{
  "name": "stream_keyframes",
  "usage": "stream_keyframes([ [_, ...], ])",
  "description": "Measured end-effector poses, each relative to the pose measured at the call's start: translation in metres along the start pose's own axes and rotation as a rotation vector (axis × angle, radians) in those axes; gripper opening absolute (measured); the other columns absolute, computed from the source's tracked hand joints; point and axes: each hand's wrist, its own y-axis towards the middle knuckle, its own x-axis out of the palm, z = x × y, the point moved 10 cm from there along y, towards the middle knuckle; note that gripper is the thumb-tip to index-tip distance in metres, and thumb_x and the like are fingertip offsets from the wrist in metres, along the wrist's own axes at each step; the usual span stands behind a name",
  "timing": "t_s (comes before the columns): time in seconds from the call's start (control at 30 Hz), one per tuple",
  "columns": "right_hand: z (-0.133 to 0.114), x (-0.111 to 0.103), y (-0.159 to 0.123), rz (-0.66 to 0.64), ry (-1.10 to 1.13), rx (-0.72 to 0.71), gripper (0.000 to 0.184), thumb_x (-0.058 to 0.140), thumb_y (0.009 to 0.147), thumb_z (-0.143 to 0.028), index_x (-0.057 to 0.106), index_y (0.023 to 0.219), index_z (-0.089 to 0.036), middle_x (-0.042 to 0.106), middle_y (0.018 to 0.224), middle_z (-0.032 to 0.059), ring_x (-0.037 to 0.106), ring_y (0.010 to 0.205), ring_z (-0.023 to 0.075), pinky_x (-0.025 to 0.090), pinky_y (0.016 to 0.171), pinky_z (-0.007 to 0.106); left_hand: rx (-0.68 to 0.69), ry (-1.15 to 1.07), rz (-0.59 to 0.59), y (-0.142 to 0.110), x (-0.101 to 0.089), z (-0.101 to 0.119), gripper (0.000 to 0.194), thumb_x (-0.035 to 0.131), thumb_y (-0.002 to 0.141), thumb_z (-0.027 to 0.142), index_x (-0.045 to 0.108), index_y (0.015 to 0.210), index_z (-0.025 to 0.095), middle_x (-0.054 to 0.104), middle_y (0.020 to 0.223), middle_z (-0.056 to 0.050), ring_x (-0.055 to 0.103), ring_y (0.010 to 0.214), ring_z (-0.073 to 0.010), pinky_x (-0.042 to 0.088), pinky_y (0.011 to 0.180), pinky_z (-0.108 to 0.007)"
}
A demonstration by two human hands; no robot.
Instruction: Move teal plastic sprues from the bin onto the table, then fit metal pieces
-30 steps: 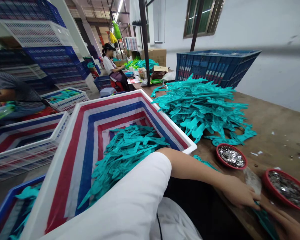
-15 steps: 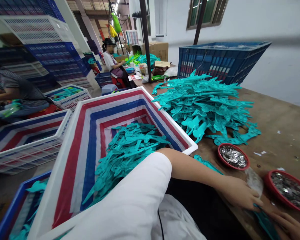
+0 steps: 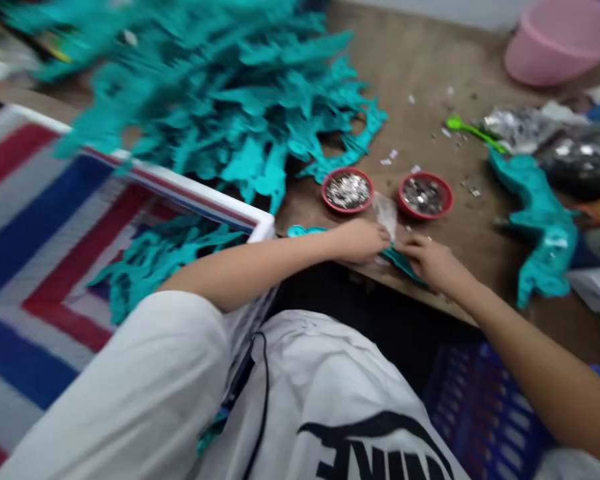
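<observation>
At the table's front edge, my left hand [image 3: 363,240] is closed on a flat teal plastic piece [image 3: 405,264], its fingertips near the piece's upper end. Close beside it, my right hand [image 3: 435,265] has its fingers pinched together over the same piece; whatever is in that pinch is too small and blurred to make out. More teal plastic shows left of my left hand, and I cannot tell if it is the same piece. Just behind the hands stand two red bowls, the left bowl [image 3: 324,193] and the right bowl [image 3: 450,200], both holding small shiny metal parts. A clear plastic bag [image 3: 386,215] lies between them.
A large heap of teal pieces [image 3: 220,93] covers the back left of the table. Left of me is a white crate [image 3: 265,227] with striped lining and teal pieces inside. At right are a teal moulded piece [image 3: 545,227], a green spoon-like tool [image 3: 473,130] and a pink bucket [image 3: 555,53].
My view has swung right and down, so both hands and bowls now sit near the middle. Co-workers and stacked crates have left the view. Both hands remain together at the teal piece.
</observation>
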Motion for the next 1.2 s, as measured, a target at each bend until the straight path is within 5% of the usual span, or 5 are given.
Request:
stream_keyframes([
  [0.2, 0.005, 0.007, -0.002, 0.029, -0.024, 0.013, 0.033, 0.062, 0.109, -0.017, 0.094, 0.117, -0.016, 0.087, 0.111, 0.0173, 0.081, 0.104, 0.0313, 0.063, 0.096, 0.04, 0.028, -0.186, 0.012, 0.009, 0.028, -0.005, 0.043, 0.067, 0.118, 0.027, 0.077, 0.157, 0.012, 0.077, 0.161, -0.02, 0.066, 0.16, -0.0328, 0.062, 0.119, -0.042],
  [0.4, 0.008, 0.008, -0.005, 0.066, 0.066, 0.052, 0.029, 0.066, 0.108, -0.023, 0.093, 0.115, -0.019, 0.084, 0.124, 0.0172, 0.077, 0.104, 0.0321, 0.061, 0.098, 0.044, -0.072, -0.208, 0.019, 0.006, 0.026, 0.001, 0.062, 0.072, 0.111, 0.025, 0.069, 0.172, 0.013, 0.072, 0.165, -0.024, 0.069, 0.152, -0.038, 0.063, 0.113, -0.047],
  [0.6, 0.018, 0.006, -0.006, 0.063, 0.07, 0.158, 0.024, 0.076, 0.106, -0.034, 0.093, 0.114, -0.02, 0.084, 0.108, 0.0147, 0.077, 0.103, 0.0345, 0.061, 0.096, 0.046, -0.134, -0.285, 0.064, 0.009, 0.033, -0.001, 0.058, 0.064, 0.112, 0.02, 0.073, 0.169, 0.014, 0.068, 0.172, -0.022, 0.061, 0.161, -0.0389, 0.057, 0.121, -0.052],
  [0.97, 0.036, 0.007, -0.016, 0.128, 0.165, 0.235, 0.017, 0.081, 0.105, -0.04, 0.091, 0.11, -0.027, 0.088, 0.102, 0.0122, 0.082, 0.099, 0.0401, 0.066, 0.096, 0.057, -0.158, -0.314, 0.063, 0.015, 0.041, -0.003, 0.047, 0.054, 0.118, 0.019, 0.079, 0.157, 0.015, 0.076, 0.151, -0.022, 0.066, 0.144, -0.0382, 0.059, 0.108, -0.052],
  [1.2, 0.027, 0.012, -0.014, 0.137, 0.131, 0.23, 0.015, 0.08, 0.104, -0.033, 0.092, 0.108, -0.025, 0.088, 0.095, 0.0096, 0.083, 0.098, 0.0362, 0.065, 0.095, 0.049, -0.142, -0.3, 0.103, 0.016, 0.045, -0.006, 0.05, 0.06, 0.115, 0.021, 0.078, 0.161, 0.017, 0.077, 0.152, -0.019, 0.067, 0.148, -0.0368, 0.061, 0.112, -0.05],
])
